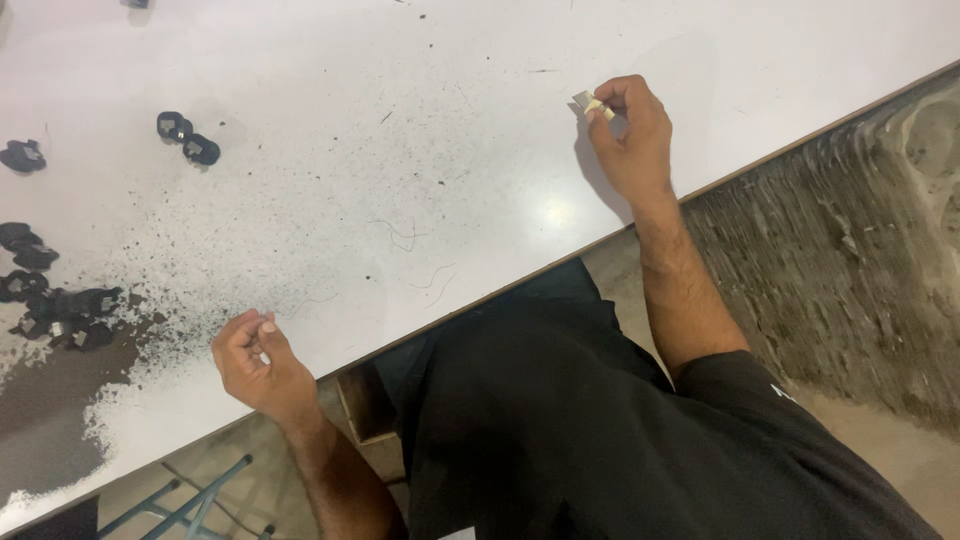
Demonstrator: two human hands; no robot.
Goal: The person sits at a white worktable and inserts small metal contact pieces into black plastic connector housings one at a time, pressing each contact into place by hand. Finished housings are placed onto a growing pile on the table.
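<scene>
Pale small piece (592,103) sits pinched in my right hand (630,135)'s grip; left hand (255,365) curls empty. Loose fingertips might drop it onto the gritty desk (400,120).

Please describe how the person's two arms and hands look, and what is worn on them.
Both hands, left hand and right hand, are bare: no gloves, rings or watch visible. The forearms are bare too. A short black sleeve covers the right upper arm. The left arm leaves the picture before any sleeve shows.
</scene>
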